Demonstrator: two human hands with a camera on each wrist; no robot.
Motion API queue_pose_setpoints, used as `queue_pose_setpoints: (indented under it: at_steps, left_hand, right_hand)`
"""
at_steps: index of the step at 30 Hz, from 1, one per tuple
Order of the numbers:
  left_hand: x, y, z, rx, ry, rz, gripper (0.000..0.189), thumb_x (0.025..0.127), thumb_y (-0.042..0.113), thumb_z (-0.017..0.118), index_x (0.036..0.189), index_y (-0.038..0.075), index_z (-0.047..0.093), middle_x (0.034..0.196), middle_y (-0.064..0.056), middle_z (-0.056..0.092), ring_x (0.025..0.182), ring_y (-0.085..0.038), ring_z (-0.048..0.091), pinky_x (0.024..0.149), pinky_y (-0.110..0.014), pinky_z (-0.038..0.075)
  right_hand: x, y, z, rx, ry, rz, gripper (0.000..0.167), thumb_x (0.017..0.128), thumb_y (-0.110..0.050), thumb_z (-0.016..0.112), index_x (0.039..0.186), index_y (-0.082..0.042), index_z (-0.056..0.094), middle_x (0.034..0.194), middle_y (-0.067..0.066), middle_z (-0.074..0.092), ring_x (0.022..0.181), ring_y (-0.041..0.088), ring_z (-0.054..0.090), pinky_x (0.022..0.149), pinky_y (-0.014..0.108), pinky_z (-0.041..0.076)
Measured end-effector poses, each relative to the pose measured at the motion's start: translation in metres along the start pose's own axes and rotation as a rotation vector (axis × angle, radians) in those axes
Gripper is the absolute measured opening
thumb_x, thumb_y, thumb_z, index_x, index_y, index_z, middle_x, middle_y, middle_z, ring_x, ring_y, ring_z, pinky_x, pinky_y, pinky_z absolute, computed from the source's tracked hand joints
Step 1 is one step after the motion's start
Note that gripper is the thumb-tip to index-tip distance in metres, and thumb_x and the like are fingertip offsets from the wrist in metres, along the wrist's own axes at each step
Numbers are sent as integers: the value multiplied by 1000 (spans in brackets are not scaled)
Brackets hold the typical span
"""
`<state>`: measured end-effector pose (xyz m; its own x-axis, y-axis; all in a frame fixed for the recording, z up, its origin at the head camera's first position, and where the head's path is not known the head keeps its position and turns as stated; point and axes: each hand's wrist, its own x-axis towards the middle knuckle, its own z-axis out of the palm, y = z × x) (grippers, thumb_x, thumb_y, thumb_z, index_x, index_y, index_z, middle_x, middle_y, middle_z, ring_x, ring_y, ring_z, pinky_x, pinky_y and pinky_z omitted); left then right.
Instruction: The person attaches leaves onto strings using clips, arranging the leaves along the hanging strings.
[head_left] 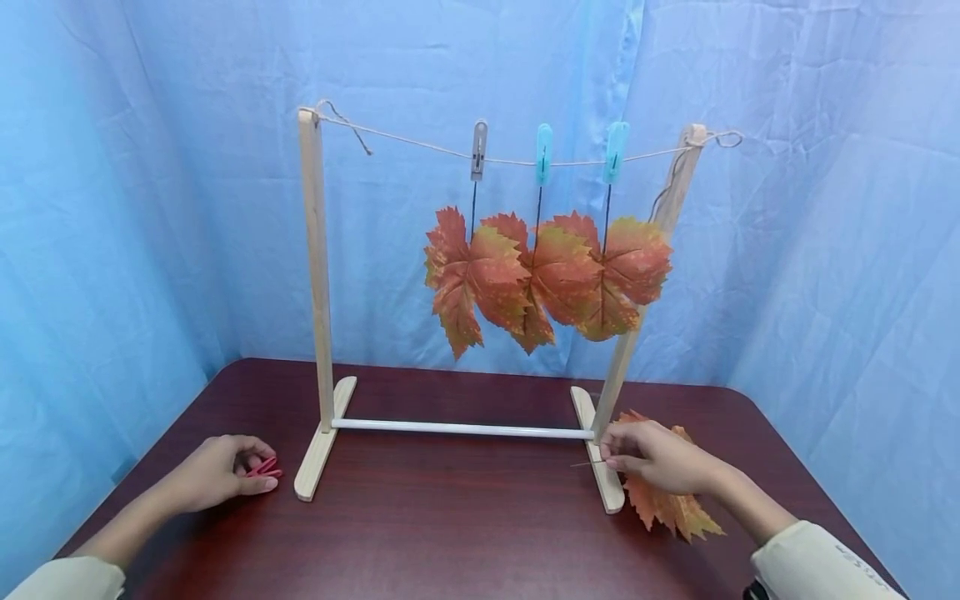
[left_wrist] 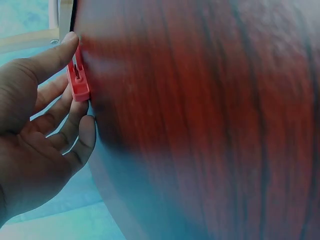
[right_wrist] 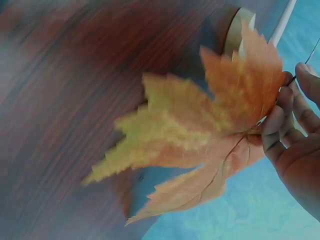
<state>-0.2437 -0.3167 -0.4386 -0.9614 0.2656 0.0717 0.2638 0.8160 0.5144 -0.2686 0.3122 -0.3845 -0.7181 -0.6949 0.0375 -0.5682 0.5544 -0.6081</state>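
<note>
At the table's left side my left hand (head_left: 213, 473) pinches a red clothespin (head_left: 264, 468) between thumb and fingers; the left wrist view shows the clothespin (left_wrist: 79, 82) close up, thumb on its upper end. My right hand (head_left: 656, 457), by the rack's right foot, holds an orange and yellow artificial leaf (head_left: 667, 504) by its thin dark stem. In the right wrist view the leaf (right_wrist: 220, 115) spreads out beside the fingers, the stem passing between thumb and fingers. Three similar leaves (head_left: 491, 275) hang from a string (head_left: 420, 144), held by a grey clothespin (head_left: 478, 150) and two turquoise clothespins (head_left: 543, 154).
The string is tied between two wooden posts (head_left: 315, 267) standing on wooden feet (head_left: 322, 442). A white bar (head_left: 465, 429) joins the feet low over the dark red-brown table (head_left: 420, 517). Light blue curtains (head_left: 225, 208) surround the table at the back and sides.
</note>
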Motion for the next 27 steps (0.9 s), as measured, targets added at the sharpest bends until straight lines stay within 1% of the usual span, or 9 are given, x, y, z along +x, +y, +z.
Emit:
queue_pose_setpoints:
  at_steps: [2,4,6,8,11,13,19,23,27]
  left_hand:
    - [1,1,1,5,5,3,38,83,32,86,107,5,73,85,2,63,66,-7,51,59,-25,45]
    - [2,2,2,3,9,14,37,83,32,86,106,5,73,85,2,63,66,-6,51,59,-25,45]
    - [3,3,2,0,12,26,36,84,32,86,104,6,73,85,2,63,66,-5,51,59,-25,45]
    - [4,3,3,-2,17,40,34,84,31,86,103,6,73,85,3,62,65,-5,50,59,-25,45]
    - [5,4,3,1,26,60,30,86,30,85,101,7,73,84,4,61,65,-3,49,59,-24,45]
    - [6,5,3,8,36,80,28,87,29,84,99,7,73,82,5,61,64,-2,50,59,-24,46]
    - [7,12,-2,-30,44,92,23,90,26,80,98,6,72,74,7,62,60,-3,57,59,-23,50]
    - [9,19,-9,-51,63,98,19,92,23,78,97,6,72,75,8,64,66,-3,60,61,-24,52]
    - [11,28,-18,-52,106,140,15,93,20,77,97,7,72,80,9,67,73,-2,63,64,-24,54]
  right_hand:
    - [4,-5,2,-15,3,14,8,103,-15,62,99,-9,61,75,0,61,65,2,51,74,34,50]
    - [8,-10,4,-40,17,14,9,102,-19,64,99,-11,62,75,-4,60,66,3,54,92,48,44]
    - [12,-17,5,-39,25,11,9,102,-24,64,100,-15,63,76,-4,61,66,4,55,91,52,43]
    - [17,-23,7,-24,31,0,9,102,-25,64,100,-17,63,79,-1,62,68,6,55,89,46,47]
    - [25,-31,10,-5,34,-17,6,103,-23,63,101,-18,63,83,-1,63,71,7,56,63,31,51]
    - [31,-36,11,-5,42,-28,1,103,-18,64,102,-19,64,84,-3,64,73,7,58,65,28,51]
    - [44,-49,14,-16,86,-52,12,102,-11,65,103,-24,64,85,-8,65,74,8,59,67,30,53]
    - [55,-59,14,-18,132,-72,13,101,-11,65,102,-23,65,85,-8,65,75,10,60,67,31,53]
    - [66,-71,15,-15,179,-55,10,101,-11,66,102,-21,67,87,-8,67,78,12,62,69,32,53]
